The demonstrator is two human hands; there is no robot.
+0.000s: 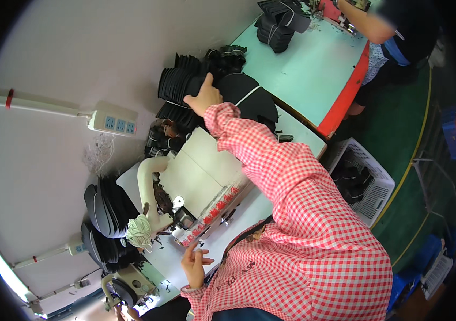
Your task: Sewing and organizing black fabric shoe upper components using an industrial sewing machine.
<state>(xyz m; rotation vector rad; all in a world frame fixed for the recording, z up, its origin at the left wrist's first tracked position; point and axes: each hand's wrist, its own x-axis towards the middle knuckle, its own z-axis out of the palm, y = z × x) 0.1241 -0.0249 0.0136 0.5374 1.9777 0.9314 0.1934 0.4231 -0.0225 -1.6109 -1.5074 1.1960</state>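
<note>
Thumb and forefinger of the right hand stand wide apart beside a stack of black curved pieces against the wall; whether the skin touches them cannot be told. More black pieces, a broad bundle tied with a white band, lie just right of that hand. Loosely bent, the fingers of the left hand are near the lower end of a cream sewing machine; I cannot tell whether they hold anything. Dark lettering runs across the checked red-and-white shirt, partly lost in folds. Red marks line the machine's long side, too small to tell whether they are writing. White cord hangs in a bunch by the machine, next to stacked black brims.
</note>
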